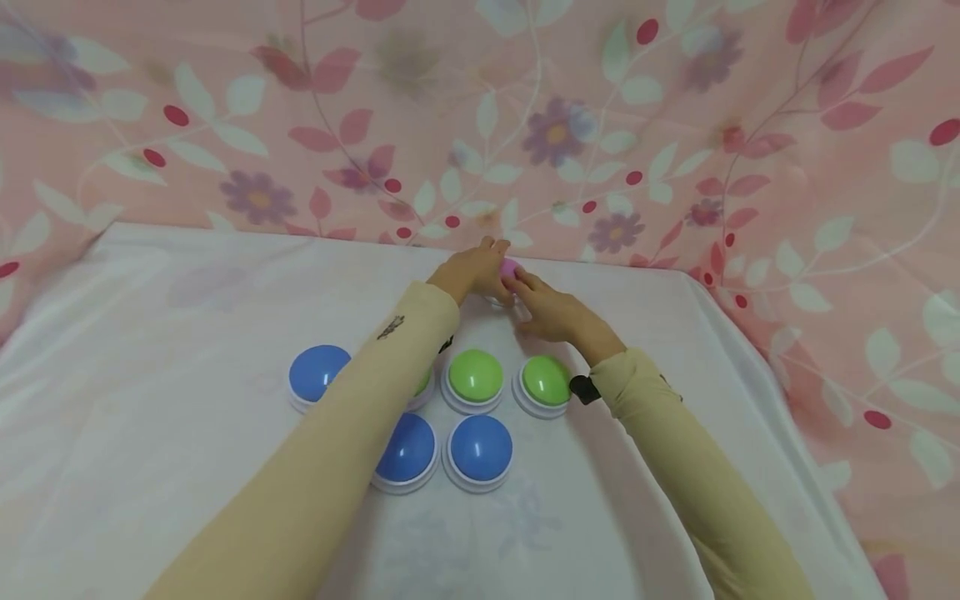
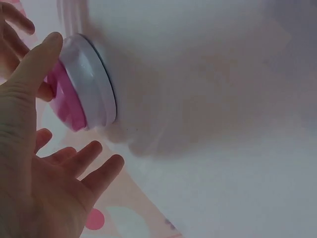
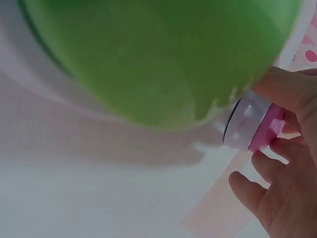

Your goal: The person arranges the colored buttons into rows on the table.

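Note:
At the far side of the table is a push button with a pink dome (image 1: 509,267) and a white base (image 2: 89,82), both hands close around it. My left hand (image 1: 477,271) is at its left; the thumb (image 2: 47,57) lies across the button's side, the other fingers spread apart from it. From the right, my right hand (image 1: 558,315) reaches over with loosely bent fingers, fingertips (image 3: 282,147) right at the pink dome. The thumb (image 3: 277,87) overlaps the base in the right wrist view. A green button (image 1: 547,381) sits just below my right wrist.
Nearer on the white cloth (image 1: 195,333) stand another green button (image 1: 476,376) and two blue buttons (image 1: 481,448), (image 1: 318,372). My left sleeve (image 1: 360,400) partly covers a further green button (image 1: 423,385) and blue button (image 1: 407,450). A pink floral curtain (image 1: 465,108) hangs behind the table.

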A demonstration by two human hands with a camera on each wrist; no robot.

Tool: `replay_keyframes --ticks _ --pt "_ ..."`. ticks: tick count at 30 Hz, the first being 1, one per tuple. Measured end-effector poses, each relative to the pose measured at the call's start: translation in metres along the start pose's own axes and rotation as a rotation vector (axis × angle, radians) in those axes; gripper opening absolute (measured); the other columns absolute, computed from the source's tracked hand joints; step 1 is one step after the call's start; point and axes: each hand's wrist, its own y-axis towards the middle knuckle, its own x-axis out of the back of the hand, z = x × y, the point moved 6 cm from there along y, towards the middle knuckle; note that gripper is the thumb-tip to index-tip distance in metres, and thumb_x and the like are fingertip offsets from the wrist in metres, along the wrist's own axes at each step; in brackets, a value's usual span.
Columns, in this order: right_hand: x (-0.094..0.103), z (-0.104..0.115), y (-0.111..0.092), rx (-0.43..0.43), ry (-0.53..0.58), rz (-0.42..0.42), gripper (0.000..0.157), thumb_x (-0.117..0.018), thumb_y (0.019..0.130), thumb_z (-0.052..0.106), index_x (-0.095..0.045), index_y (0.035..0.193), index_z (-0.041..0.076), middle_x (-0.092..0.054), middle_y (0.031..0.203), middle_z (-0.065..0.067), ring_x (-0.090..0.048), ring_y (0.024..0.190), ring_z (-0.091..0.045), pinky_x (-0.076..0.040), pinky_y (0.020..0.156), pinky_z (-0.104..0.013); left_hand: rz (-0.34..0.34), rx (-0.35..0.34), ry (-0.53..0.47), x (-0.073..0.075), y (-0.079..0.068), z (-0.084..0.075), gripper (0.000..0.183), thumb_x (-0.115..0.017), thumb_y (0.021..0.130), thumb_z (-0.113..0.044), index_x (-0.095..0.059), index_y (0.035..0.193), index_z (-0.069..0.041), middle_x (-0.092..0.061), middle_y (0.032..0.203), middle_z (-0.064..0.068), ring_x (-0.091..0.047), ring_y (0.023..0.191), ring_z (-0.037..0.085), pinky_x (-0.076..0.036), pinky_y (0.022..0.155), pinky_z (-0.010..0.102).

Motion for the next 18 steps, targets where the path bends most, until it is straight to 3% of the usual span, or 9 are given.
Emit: replay_keyframes --ticks 9,18 --pt "-0.003 0.001 -0.002 -0.009 0.0 0.003 0.084 -0.063 0.093 0.016 -0.013 0.159 0.012 -0.005 0.166 -0.016 -0.026 0.146 -0.04 -0.037 0.109 -0.059 0.033 0.019 -0.05 -0.012 0.003 -0.001 0.094 -0.078 0.081 -0.036 -0.026 0.155 -0.01 -0.035 0.156 0.015 -0.043 0.136 0.035 -0.034 0.113 0.052" --pt "-0.004 -0.001 0.0 -0.002 -0.001 0.007 0.083 -0.064 0.092 0.014 -0.015 0.159 0.013 -0.005 0.166 -0.016 -0.027 0.146 -0.039 -0.04 0.106 -0.058 -0.021 -0.022 0.016 -0.013 0.014 0.003 0.07 -0.075 0.084 -0.037 -0.046 0.139 -0.007 -0.056 0.135 0.01 -0.054 0.122 0.027 -0.042 0.107 0.042"
